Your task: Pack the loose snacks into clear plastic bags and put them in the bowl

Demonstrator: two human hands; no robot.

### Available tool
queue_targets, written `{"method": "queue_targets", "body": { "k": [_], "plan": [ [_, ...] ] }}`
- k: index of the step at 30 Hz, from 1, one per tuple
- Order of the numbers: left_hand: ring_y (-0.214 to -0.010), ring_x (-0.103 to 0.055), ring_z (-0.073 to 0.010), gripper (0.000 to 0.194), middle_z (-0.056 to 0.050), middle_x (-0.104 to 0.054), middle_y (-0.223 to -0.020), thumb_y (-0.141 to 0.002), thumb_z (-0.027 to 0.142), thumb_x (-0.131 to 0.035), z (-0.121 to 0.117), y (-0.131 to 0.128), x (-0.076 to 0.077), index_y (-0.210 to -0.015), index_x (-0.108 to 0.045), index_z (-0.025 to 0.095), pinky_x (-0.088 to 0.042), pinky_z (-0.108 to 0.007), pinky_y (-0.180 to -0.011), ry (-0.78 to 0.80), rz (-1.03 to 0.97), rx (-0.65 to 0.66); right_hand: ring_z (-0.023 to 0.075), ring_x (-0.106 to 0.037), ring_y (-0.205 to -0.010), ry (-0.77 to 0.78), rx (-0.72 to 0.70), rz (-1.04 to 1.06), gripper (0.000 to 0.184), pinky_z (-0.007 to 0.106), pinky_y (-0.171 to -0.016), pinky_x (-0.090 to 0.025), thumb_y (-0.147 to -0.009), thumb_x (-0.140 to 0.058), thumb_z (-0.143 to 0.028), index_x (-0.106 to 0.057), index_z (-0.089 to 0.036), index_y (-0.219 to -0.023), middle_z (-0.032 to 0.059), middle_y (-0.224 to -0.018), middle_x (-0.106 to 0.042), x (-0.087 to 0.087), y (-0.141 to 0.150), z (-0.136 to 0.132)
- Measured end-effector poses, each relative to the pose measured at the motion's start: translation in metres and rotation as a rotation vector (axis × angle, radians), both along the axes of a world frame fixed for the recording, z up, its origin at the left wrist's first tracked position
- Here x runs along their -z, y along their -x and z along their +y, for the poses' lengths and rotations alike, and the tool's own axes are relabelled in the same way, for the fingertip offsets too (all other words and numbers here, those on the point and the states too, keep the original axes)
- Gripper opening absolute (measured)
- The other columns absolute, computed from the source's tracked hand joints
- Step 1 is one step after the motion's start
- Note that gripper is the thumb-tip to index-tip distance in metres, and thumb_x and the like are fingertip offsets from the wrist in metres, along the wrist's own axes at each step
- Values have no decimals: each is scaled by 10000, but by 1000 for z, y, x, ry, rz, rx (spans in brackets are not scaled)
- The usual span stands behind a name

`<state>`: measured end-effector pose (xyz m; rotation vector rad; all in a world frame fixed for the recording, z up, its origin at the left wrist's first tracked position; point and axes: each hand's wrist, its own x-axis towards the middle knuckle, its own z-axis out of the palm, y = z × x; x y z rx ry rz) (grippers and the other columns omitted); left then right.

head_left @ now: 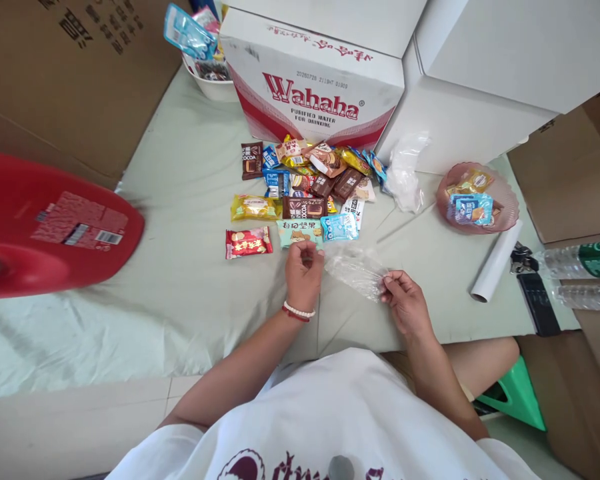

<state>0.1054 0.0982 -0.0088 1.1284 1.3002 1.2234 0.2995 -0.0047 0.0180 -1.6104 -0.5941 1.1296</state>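
Note:
My left hand [303,270] has its fingers curled beside the left end of a clear plastic bag [355,268], just below a teal snack packet [300,233]. My right hand [404,301] pinches the right end of that bag. The bag lies crumpled between both hands on the pale green cloth [180,220]. A heap of small snack packets [310,183] is spread just beyond my hands, with a red packet [249,242] at its left edge.
A white and red Wahaha carton [313,77] stands behind the snacks. A pink bowl [505,213] with packets sits to the right, with a white roll [495,263] and water bottles [580,261] beside it. A red container [45,223] lies at left; cardboard boxes surround the area.

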Motion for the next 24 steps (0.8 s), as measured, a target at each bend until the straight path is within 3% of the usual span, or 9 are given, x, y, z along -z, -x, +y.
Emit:
{"method": "queue_targets", "body": {
  "k": [4,6,10,12,14,17,19,22,24],
  "plan": [
    [-1176,-550,-249,427,-97,-582,-1241,-829,317,-700,-7,0,-6,-1222,-563,220,-464,-390,-987,-270,235,117,196,-635,-940,-81,-88,5,190,317,-745,-550,-803,-737,-383,-639,-221,-790,45,-1151,-697,-5,1,-7],
    [-1248,-506,-289,514,-118,-560,-1299,-810,305,-717,-9,1,-6,-1286,-546,218,-426,-458,-1063,-336,370,132,206,-653,-931,-54,-141,81,190,329,-730,-562,-799,-740,-378,-635,-221,-773,49,-1161,-713,-10,1,-8],
    [-1092,-552,-277,261,-84,-605,-1078,-848,253,-648,-8,5,-4,-1106,-619,223,-443,-468,-1017,-403,537,-23,151,-609,-676,121,-226,197,272,284,-559,-537,-781,-779,-445,-635,-214,-778,45,-979,-741,-17,-1,-14],
    [-941,-587,-238,111,-47,-605,-914,-913,268,-588,-11,5,-5,-1011,-627,234,-481,-408,-916,-426,535,58,125,-565,-601,174,-211,229,319,263,-505,-526,-747,-814,-471,-635,-211,-788,27,-884,-725,-18,-3,-18],
    [-932,-609,-235,161,-55,-631,-929,-942,340,-584,-16,0,-7,-1050,-627,229,-490,-383,-877,-434,545,212,112,-553,-561,200,-190,248,356,240,-466,-507,-721,-837,-491,-632,-208,-790,8,-810,-701,-16,-5,-23],
    [-1042,-624,-295,497,-141,-652,-1162,-844,457,-718,-27,-11,-10,-1238,-589,184,-486,-406,-879,-366,650,346,120,-598,-561,222,-181,237,391,211,-432,-469,-706,-852,-517,-634,-205,-796,-12,-718,-659,-14,-6,-29],
    [-939,-649,-284,457,-123,-688,-1071,-831,396,-729,-31,-17,-11,-1218,-611,183,-474,-378,-799,-269,726,422,122,-606,-552,225,-176,217,410,203,-423,-449,-694,-862,-528,-641,-201,-802,-24,-668,-631,-12,-7,-32],
    [-715,-630,-227,85,-36,-662,-747,-888,277,-628,-26,-15,-12,-919,-668,210,-412,-323,-665,-91,755,513,97,-570,-513,213,-161,200,429,188,-406,-414,-677,-873,-535,-644,-191,-789,-27,-656,-630,-11,-8,-37],
    [-629,-599,-206,215,-12,-587,-609,-900,257,-592,-16,-6,-14,-690,-593,212,-373,-308,-611,38,747,509,77,-536,-491,205,-152,212,432,175,-397,-391,-672,-878,-530,-639,-185,-775,-28,-655,-634,-11,-9,-41]
  ]
}}
